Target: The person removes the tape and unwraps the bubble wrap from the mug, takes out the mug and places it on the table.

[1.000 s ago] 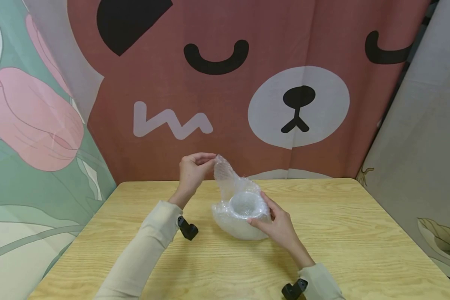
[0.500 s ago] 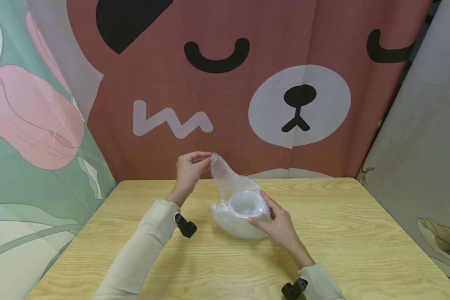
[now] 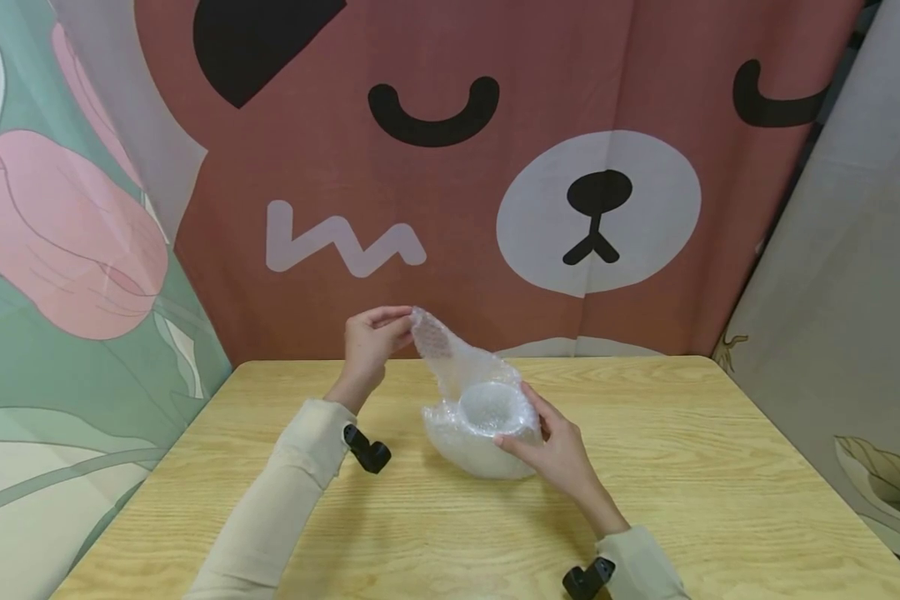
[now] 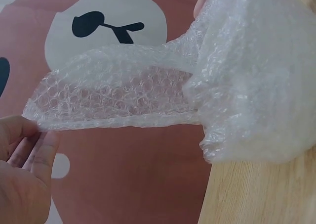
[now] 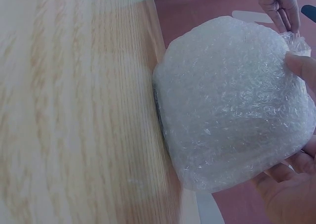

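The left hand [image 3: 369, 333] is raised just above the far edge of the table, left of centre in the head view, its fingertips pinching the free end of a sheet of bubble wrap [image 3: 450, 364]. In the left wrist view that hand [image 4: 22, 179] sits at the lower left of the frame, thumb and fingers closed on the corner of the sheet, which stretches rightward as a flat, slightly sagging strip. The right hand [image 3: 558, 454] lies lower, right of centre, its fingers curved around the right side of a wrapped bowl [image 3: 487, 429] and its thumb laid at the bowl's rim. In the right wrist view the palm and fingers [image 5: 291, 184] cup the bundle from the lower right, with a fingertip pressed on its upper right side.

The wrapped bowl sits near the middle of the head view, resting on the wooden table [image 3: 720, 467] with its round opening showing through the wrap. The bubble wrap covers its rounded outside completely and rises from it up and to the left into the pinch.

Both arms wear pale cream sleeves [image 3: 285, 500], each with a small black wrist mount [image 3: 367, 454]. Behind the table hangs a brown curtain with a cartoon bear face [image 3: 596, 212]; a floral panel with a pink tulip [image 3: 60, 242] fills the left edge.
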A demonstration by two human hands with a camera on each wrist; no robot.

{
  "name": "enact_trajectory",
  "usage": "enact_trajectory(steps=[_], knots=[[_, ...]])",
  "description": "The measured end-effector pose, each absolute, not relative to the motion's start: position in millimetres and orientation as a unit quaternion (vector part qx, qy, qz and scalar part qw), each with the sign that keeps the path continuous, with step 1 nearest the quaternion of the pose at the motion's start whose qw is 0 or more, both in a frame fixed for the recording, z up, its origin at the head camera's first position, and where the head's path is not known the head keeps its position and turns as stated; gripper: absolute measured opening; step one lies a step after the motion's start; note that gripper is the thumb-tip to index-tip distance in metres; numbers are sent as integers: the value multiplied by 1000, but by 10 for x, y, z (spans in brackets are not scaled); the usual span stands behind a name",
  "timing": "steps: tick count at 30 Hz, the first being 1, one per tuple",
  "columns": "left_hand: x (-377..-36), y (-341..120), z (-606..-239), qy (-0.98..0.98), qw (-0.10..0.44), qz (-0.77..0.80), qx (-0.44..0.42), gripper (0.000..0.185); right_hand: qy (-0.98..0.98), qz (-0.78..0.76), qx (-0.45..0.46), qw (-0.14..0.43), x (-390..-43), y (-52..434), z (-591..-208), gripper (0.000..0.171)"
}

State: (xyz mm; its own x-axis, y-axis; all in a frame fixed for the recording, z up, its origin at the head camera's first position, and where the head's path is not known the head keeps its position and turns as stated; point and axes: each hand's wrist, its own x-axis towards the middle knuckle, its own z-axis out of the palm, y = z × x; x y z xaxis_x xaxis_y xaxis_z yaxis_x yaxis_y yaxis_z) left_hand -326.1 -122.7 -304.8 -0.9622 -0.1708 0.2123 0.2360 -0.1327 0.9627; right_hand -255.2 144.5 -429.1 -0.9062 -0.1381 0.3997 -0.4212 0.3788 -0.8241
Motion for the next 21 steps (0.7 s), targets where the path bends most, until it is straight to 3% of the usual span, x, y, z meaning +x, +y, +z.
enact_trajectory(steps=[21], knots=[[-3377,-1353,-3159,-618,139,-774,10,15,-819,531,170,135,-2554,1437,-4288,90]])
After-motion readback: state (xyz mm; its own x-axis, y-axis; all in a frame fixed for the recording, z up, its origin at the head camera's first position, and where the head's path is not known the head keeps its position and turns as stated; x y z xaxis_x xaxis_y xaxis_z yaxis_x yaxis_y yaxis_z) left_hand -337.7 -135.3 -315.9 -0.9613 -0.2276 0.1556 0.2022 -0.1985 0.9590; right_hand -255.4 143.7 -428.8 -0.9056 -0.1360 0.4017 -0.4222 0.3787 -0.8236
